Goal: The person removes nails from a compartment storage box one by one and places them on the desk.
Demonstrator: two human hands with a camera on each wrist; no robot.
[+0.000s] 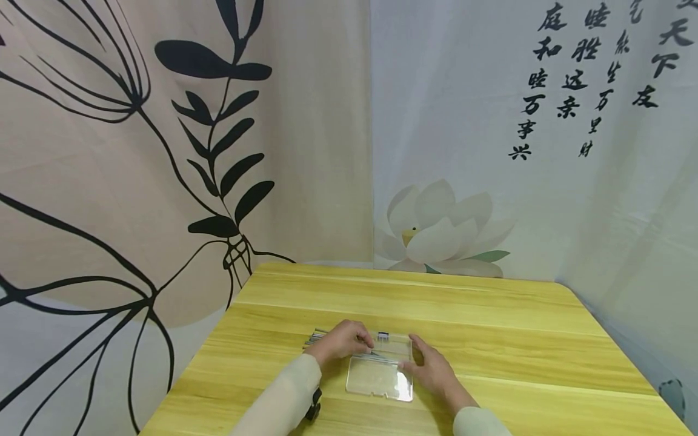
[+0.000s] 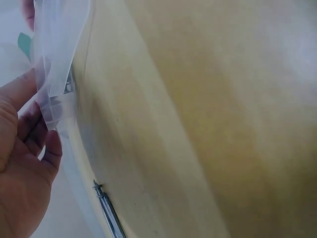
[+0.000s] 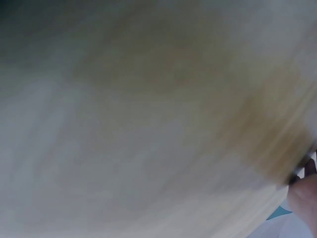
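While right grip (image 1: 434, 367) clasps a clear case (image 1: 378, 378), left grip (image 1: 343, 340) over it, hold unclear

the table (image 1: 507, 345) is yellow, with wavy wood stripes in lighter and darker yellow. the box (image 1: 380, 376) is clear like glass, and the thin metal sticks (image 2: 110, 213) are shiny grey. the sleeves (image 1: 283, 393) are creamy white. the left curtain (image 1: 322, 133) is light tan with black leaves and curly black lines. the right curtain (image 1: 463, 121) is pale grey, with black writing and a big white flower that has a green leaf.
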